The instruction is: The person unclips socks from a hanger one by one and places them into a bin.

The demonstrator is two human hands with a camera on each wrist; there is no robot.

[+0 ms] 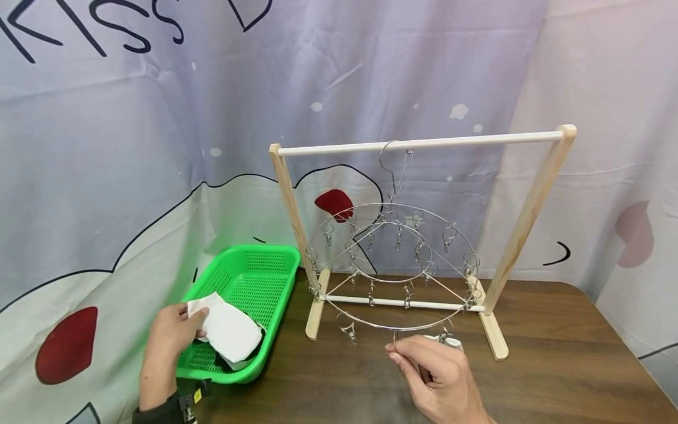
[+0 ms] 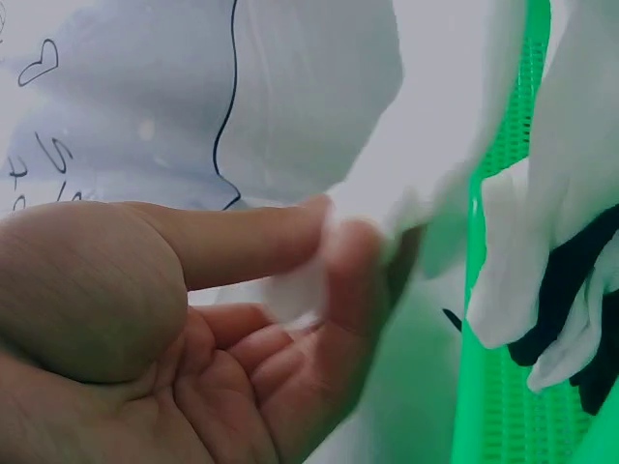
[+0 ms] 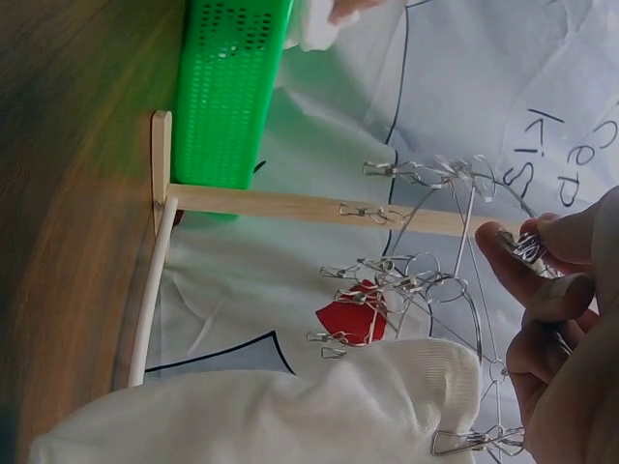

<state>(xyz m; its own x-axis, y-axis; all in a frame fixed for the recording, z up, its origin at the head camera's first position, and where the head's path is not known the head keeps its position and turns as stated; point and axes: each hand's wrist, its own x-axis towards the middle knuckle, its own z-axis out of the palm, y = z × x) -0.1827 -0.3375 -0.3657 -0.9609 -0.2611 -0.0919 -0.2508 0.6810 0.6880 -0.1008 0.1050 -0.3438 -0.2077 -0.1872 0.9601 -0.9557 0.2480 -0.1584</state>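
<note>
At the left, my left hand pinches the edge of a white sock between thumb and fingers, over a green basket. In the left wrist view that sock is blurred, and more white and black socks lie in the basket. My right hand is at the near rim of a round wire hanger, pinching a metal clip with thumb and fingers. Close beside it a white sock with a ribbed cuff hangs from another clip; in the head view the right hand mostly hides it.
The hanger hooks over the white bar of a wooden stand. Several metal clips dangle from its two rings. The stand and basket rest on a brown wooden table. A printed curtain hangs behind.
</note>
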